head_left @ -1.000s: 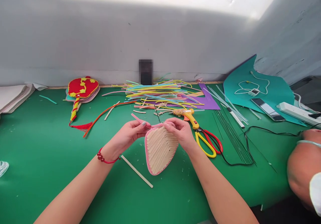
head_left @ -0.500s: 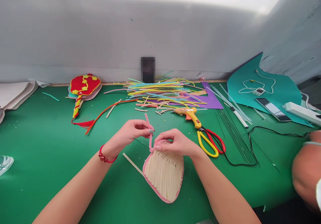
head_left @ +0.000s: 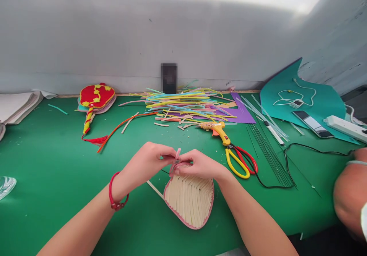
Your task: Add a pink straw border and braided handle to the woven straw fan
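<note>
A cream leaf-shaped fan face point(head_left: 190, 202) with a pink edging lies tilted under my hands, made of rows of fuzzy strips. My right hand point(head_left: 197, 165) is closed on its upper end, fingers pinching the edge. My left hand point(head_left: 156, 158) pinches a pink pipe cleaner point(head_left: 178, 153), whose tip pokes up between the two hands at the fan's top. Its lower part is mostly hidden by fingers. A thin dark wire point(head_left: 165, 171) sticks out at the upper left of the fan. One cream strip point(head_left: 155, 189) reaches out from the fan's left side.
Behind my hands lie a heap of coloured pipe cleaners point(head_left: 180, 103), a yellow glue gun point(head_left: 219, 129) and scissors point(head_left: 237, 165). A red fan point(head_left: 97, 96) sits back left. Dark wires point(head_left: 271, 154) and a phone point(head_left: 312, 124) are rightward. Another person's arm point(head_left: 348, 191) rests at the right edge.
My left hand has moved right, toward my right hand, bringing the pink pipe cleaner down against the fan's top edge. The fan has turned slightly.
</note>
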